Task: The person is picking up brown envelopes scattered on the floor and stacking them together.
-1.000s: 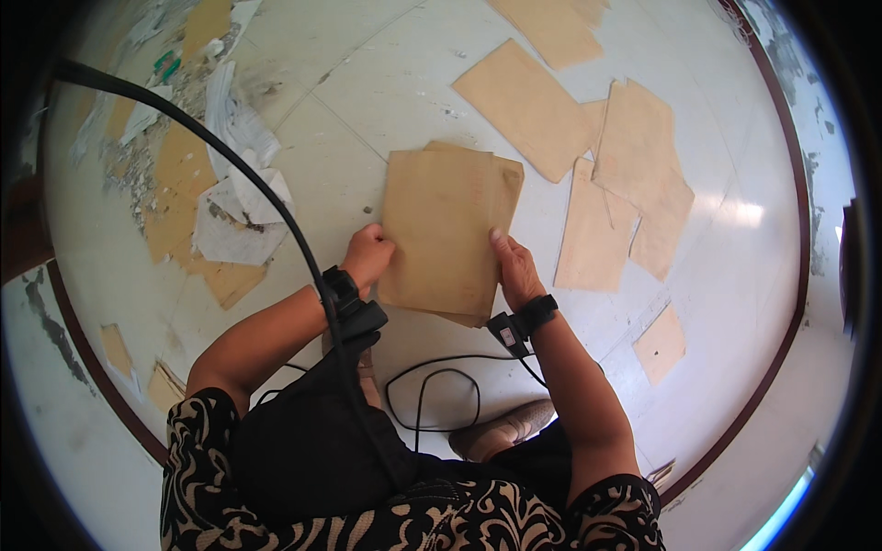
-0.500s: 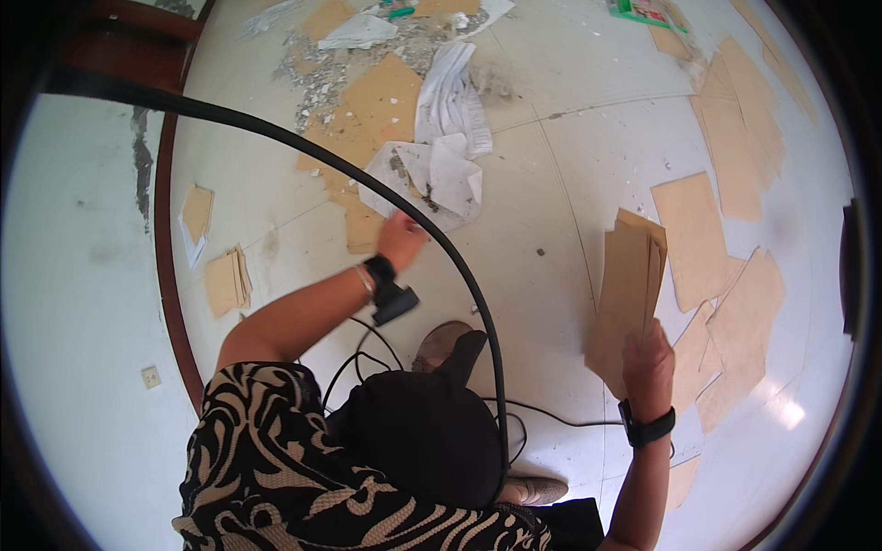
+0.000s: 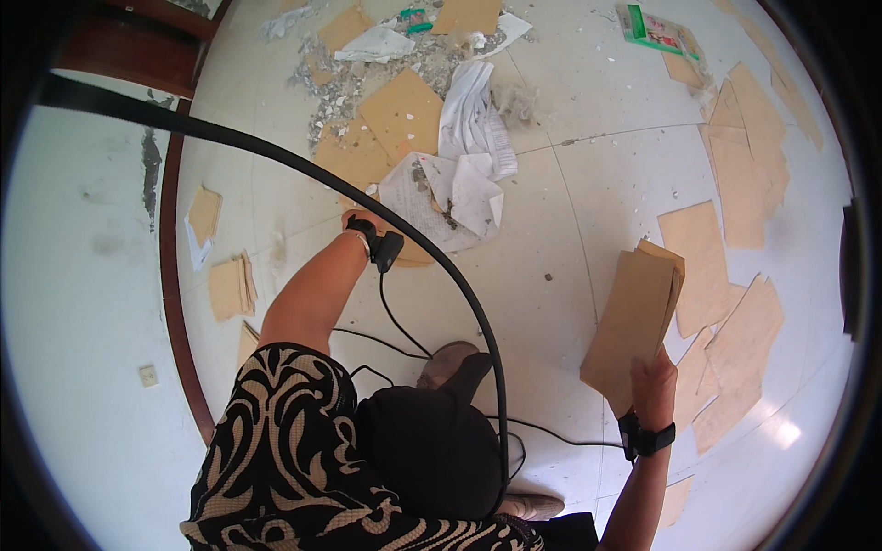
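My right hand [image 3: 654, 390] grips a stack of brown paper envelopes [image 3: 627, 317] by its lower end, holding it upright at the right. My left hand [image 3: 360, 221] reaches down to the left edge of a brown paper sheet [image 3: 412, 253] on the floor. Its fingers are mostly hidden, so I cannot tell whether they hold the sheet. Just right of that hand lies a crumpled white printed paper [image 3: 478, 207] with dark debris on it. Beyond it are more brown sheets [image 3: 404, 110] and a bunched white printed paper [image 3: 469, 115].
Grey rubble [image 3: 340, 106] and dust lie at the far side. Several brown sheets [image 3: 695, 262] spread along the right, with a green-edged package [image 3: 654, 32] farther off. A thick black cable [image 3: 432, 234] arches across the view. Small brown sheets [image 3: 231, 286] lie by the left wall.
My left hand has moved left and down onto the brown sheet's edge. The right hand still holds the envelope stack, now tilted a little more. The view has shifted slightly.
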`<state>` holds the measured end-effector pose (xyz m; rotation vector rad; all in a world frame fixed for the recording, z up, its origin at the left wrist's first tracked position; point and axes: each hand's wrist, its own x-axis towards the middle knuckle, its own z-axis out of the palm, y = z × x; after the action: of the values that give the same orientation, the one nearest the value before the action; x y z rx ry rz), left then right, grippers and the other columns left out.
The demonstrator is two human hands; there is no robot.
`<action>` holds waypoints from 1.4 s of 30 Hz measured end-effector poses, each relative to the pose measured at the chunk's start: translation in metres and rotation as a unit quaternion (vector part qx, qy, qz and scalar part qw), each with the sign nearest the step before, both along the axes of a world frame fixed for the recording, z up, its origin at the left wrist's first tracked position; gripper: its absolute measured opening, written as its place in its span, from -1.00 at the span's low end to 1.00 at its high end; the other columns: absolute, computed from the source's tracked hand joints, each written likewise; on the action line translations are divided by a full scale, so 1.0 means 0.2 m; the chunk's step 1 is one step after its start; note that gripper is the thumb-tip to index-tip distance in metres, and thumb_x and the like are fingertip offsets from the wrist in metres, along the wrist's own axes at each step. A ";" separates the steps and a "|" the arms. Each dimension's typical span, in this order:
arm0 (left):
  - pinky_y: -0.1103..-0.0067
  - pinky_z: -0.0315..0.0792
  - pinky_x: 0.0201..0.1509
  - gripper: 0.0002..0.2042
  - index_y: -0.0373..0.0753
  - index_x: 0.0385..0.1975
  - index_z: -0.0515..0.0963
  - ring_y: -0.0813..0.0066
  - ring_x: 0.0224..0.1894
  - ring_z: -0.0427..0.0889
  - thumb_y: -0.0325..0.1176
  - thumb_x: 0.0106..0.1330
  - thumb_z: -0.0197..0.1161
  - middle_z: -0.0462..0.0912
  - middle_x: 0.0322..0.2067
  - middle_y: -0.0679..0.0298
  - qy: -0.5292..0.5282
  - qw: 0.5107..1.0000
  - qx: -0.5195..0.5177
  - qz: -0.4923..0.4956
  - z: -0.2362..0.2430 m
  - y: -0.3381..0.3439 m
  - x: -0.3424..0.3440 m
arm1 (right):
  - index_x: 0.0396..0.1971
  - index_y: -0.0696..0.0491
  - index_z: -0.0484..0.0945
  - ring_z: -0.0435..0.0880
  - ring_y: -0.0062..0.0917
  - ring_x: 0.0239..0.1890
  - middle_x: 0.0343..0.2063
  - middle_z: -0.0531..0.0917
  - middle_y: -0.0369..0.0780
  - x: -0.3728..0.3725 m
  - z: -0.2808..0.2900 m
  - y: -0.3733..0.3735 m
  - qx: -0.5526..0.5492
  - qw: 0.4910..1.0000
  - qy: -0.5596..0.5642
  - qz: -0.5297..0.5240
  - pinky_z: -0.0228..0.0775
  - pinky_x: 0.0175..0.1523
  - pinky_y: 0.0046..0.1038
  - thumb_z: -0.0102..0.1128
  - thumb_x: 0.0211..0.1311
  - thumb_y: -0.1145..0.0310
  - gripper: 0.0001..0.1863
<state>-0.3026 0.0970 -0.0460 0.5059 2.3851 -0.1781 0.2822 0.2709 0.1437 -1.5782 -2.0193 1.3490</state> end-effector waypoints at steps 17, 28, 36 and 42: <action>0.50 0.43 -0.39 -0.75 -0.38 -0.34 0.49 0.40 -0.53 0.56 -0.37 0.01 0.24 0.61 -0.50 0.16 0.122 0.799 0.570 -0.151 0.79 1.07 0.92 | -0.17 0.26 0.41 0.60 -0.09 -0.34 -0.43 0.59 0.07 0.19 0.02 0.02 -0.029 0.999 -0.009 -0.037 0.43 -0.21 -0.35 -0.09 0.03 0.51 -0.69; 0.59 0.46 -0.34 -0.78 -0.32 -0.30 0.54 0.58 -0.46 0.58 -0.43 0.02 0.20 0.65 -0.47 0.23 -0.027 0.789 0.604 -0.112 1.16 1.17 0.94 | -0.21 0.28 0.43 0.60 -0.39 -0.41 -0.47 0.60 -0.03 0.44 0.11 0.12 0.026 0.991 0.027 -0.132 0.42 -0.26 -0.44 -0.04 0.02 0.48 -0.69; 0.41 0.44 -0.36 -0.79 -0.23 -0.35 0.47 0.12 -0.43 0.54 -0.40 -0.02 0.25 0.52 -0.43 0.18 0.060 0.719 0.599 -0.348 1.24 0.96 1.34 | -0.19 0.29 0.44 0.54 -0.55 -0.34 -0.37 0.61 -0.18 0.39 0.15 0.17 0.025 0.967 0.166 -0.193 0.39 -0.22 -0.51 0.02 0.06 0.45 -0.69; 0.40 0.41 -0.21 -0.68 -0.26 -0.26 0.47 0.09 -0.22 0.50 -0.41 -0.06 0.31 0.50 -0.24 0.18 -0.006 0.786 0.384 -0.484 1.07 0.86 1.32 | -0.19 0.29 0.45 0.55 -0.56 -0.33 -0.36 0.61 -0.17 0.37 0.34 0.23 0.002 0.969 0.159 -0.190 0.40 -0.22 -0.52 0.03 0.08 0.44 -0.70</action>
<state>-0.0384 0.2694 0.1671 2.0737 1.8546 0.3825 0.3566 0.3172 0.2116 -1.5300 -1.4451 1.3412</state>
